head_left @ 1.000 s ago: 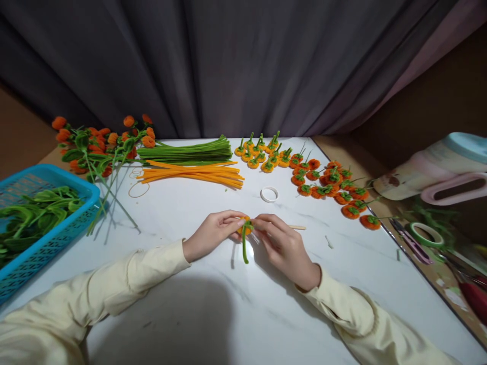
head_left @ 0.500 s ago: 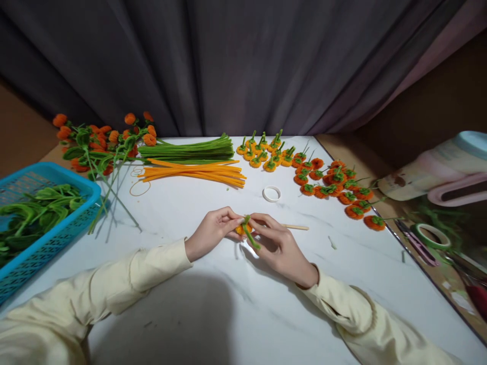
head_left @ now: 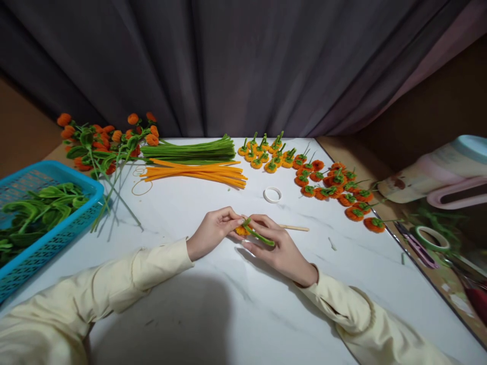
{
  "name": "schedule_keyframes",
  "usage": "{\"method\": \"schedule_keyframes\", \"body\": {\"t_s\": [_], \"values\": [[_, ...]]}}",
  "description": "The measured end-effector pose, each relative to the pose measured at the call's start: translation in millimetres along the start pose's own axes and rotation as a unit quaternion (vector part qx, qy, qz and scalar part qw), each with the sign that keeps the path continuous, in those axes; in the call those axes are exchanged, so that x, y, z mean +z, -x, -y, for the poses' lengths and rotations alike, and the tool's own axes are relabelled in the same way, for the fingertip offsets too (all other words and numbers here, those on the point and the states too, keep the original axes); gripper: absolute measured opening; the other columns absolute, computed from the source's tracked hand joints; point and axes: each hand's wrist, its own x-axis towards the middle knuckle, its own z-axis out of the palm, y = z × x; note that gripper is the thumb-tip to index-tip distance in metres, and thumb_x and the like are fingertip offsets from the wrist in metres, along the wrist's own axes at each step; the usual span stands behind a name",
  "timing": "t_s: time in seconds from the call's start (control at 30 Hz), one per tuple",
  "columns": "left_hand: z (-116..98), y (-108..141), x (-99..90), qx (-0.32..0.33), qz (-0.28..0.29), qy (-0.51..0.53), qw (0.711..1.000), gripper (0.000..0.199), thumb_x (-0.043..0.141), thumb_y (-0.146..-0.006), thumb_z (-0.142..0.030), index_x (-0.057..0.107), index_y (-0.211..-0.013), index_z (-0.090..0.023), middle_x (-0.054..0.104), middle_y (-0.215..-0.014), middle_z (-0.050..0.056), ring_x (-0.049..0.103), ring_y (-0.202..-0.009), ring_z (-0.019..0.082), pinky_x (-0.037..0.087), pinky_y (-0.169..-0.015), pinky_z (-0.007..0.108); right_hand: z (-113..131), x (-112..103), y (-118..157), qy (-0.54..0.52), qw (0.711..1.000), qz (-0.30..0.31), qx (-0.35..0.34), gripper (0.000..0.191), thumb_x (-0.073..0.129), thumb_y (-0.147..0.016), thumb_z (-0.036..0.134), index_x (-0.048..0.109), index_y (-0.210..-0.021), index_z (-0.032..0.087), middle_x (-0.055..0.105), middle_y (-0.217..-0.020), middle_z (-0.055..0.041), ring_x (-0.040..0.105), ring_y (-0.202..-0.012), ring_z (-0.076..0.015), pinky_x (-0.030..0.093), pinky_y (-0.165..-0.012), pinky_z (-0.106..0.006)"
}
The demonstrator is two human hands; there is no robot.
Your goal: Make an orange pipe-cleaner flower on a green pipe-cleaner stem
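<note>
Above the white tabletop, my left hand pinches a small yellow-orange pipe-cleaner pumpkin between thumb and fingers. A green pipe cleaner crosses the pumpkin's top, and its free end lies toward my right palm. My right hand has its fingertips at the pumpkin's right side, with the green strip running between thumb and forefinger. My fingers hide part of the pumpkin. A thin wooden stick shows beyond my right hand; its other end is hidden.
Green pipe cleaners and orange pipe cleaners lie at the back. Finished yellow pumpkins and orange pumpkins stand rightward. A white ring lies mid-table. A blue basket holds green leaves. A tape roll lies right.
The green pipe cleaner's free end has swung rightward, from pointing down toward me to lying across toward my right palm. My right thumb has shifted slightly left; my left hand is nearly unmoved.
</note>
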Motion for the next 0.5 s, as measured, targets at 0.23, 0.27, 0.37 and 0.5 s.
{"method": "schedule_keyframes", "body": {"t_s": [0.23,0.27,0.37,0.5], "values": [[-1.2,0.3,-0.4,0.002,0.020,0.022,1.000,0.034,0.070,-0.074,-0.040,0.057,-0.089,-0.012,0.064,-0.081,0.003,0.066,-0.072,0.014,0.058,-0.067,0.029,-2.0,-0.3,-1.3,-0.041,0.999,-0.006,0.012,0.027,0.060,-0.084,0.026,0.064,-0.110,0.020,0.057,-0.110,-0.0092,0.055,-0.102,-0.0175,0.046,-0.088,-0.031],[-1.8,0.6,-0.6,-0.002,0.027,0.028,0.999,0.036,0.069,-0.075,-0.040,0.056,-0.095,-0.013,0.064,-0.082,0.003,0.066,-0.073,0.015,0.058,-0.069,0.030,-1.9,-0.7,-1.7,-0.048,0.999,-0.009,0.018,0.029,0.059,-0.085,0.027,0.063,-0.113,0.020,0.057,-0.112,-0.0094,0.055,-0.104,-0.0176,0.046,-0.088,-0.031],[-2.4,1.6,-1.7,-0.008,0.044,0.030,0.999,0.040,0.066,-0.078,-0.038,0.054,-0.109,-0.016,0.063,-0.087,0.003,0.067,-0.075,0.015,0.057,-0.073,0.032,-2.4,-1.8,-2.0,-0.068,0.996,-0.025,0.042,0.033,0.056,-0.087,0.030,0.060,-0.119,0.021,0.056,-0.116,-0.0093,0.054,-0.109,-0.0182,0.047,-0.090,-0.031],[-0.7,2.5,-3.2,-0.002,0.052,0.013,0.999,0.037,0.063,-0.081,-0.036,0.057,-0.112,-0.017,0.063,-0.095,0.005,0.067,-0.079,0.015,0.057,-0.075,0.030,-5.5,-1.9,-1.0,-0.099,0.989,-0.084,0.063,0.026,0.056,-0.087,0.033,0.064,-0.109,0.022,0.058,-0.111,-0.0077,0.056,-0.105,-0.0190,0.048,-0.089,-0.032]]}}
